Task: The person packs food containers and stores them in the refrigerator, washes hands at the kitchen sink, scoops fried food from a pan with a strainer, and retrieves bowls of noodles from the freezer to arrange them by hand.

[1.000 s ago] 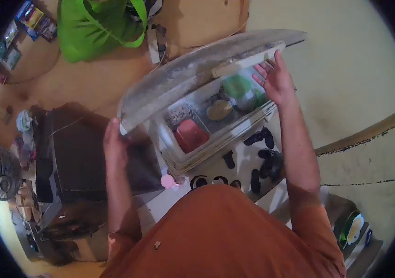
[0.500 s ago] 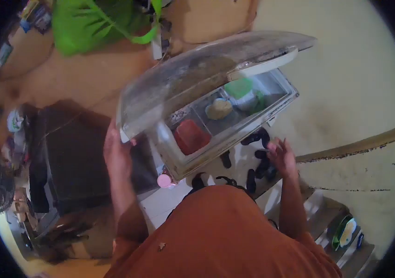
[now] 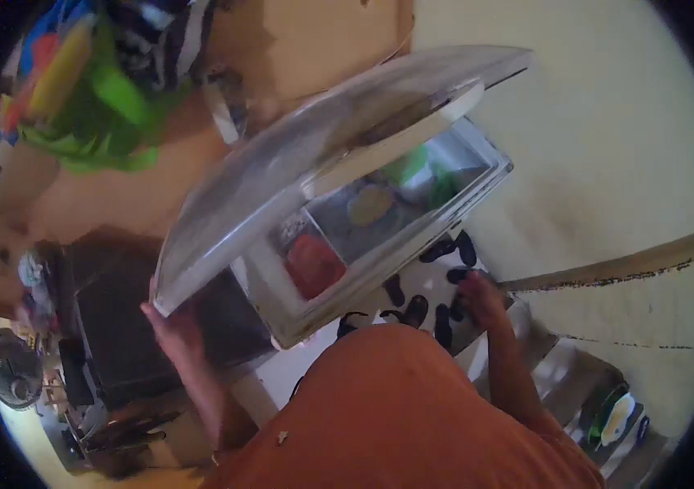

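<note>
A white chest freezer (image 3: 363,287) stands before me with its worn lid (image 3: 257,191) tilted partly up. My left hand (image 3: 176,334) grips the lid's near left corner. Inside are a red container (image 3: 314,266) on the left, a round yellowish item (image 3: 370,204) in the middle, and a green item (image 3: 442,186) on the right. The raised lid hides the back of the interior. My right hand (image 3: 481,300), somewhat blurred, hangs off the freezer's near right side, fingers apart and holding nothing.
Several dark shoes and sandals (image 3: 443,324) lie on the floor below my right hand. Steps (image 3: 575,375) rise at the lower right beside a pale wall (image 3: 591,147). A dark box-like piece (image 3: 127,326), a fan (image 3: 15,371) and a bright green bag (image 3: 111,122) are on the left.
The lid's held corner has moved left and toward my body with my left hand, and the lid covers more of the interior. The view has turned slightly.
</note>
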